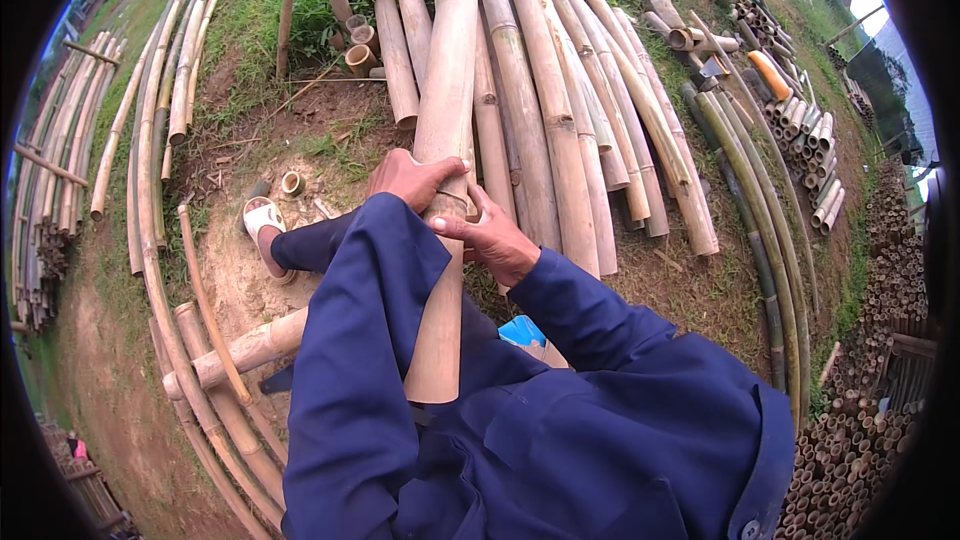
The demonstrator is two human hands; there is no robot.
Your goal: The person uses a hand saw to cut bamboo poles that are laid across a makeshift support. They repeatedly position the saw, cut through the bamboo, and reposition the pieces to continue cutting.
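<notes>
1. Hands, two: left hand (410, 178) curled over the near side of a thick bamboo pole (444, 120), fingers closed around it; right hand (492, 238) clasped on the same pole just below, thumb across its front.
2. Thick bamboo pole, one: pale tan, running from the upper edge of the view down across the person's lap, cut end low beside the blue sleeves (360, 340).
3. Sandal (264, 225), one: white, on the foot stretched out to the left over bare earth.
4. Stacked bamboo poles (560, 130), roughly ten or so: laid side by side on the ground just right of the held pole, ends toward the person.
5. Short bamboo log (245, 350), one: lying crosswise at the lower left.
6. Thin curved bamboo canes (150, 190), several; exact count cannot be told: arcing along the left.
7. Short cut bamboo sections (860, 420), many, uncounted: heaped at the far right, open ends showing.
8. Green bamboo poles (760, 230), about three: right of the stack.
</notes>
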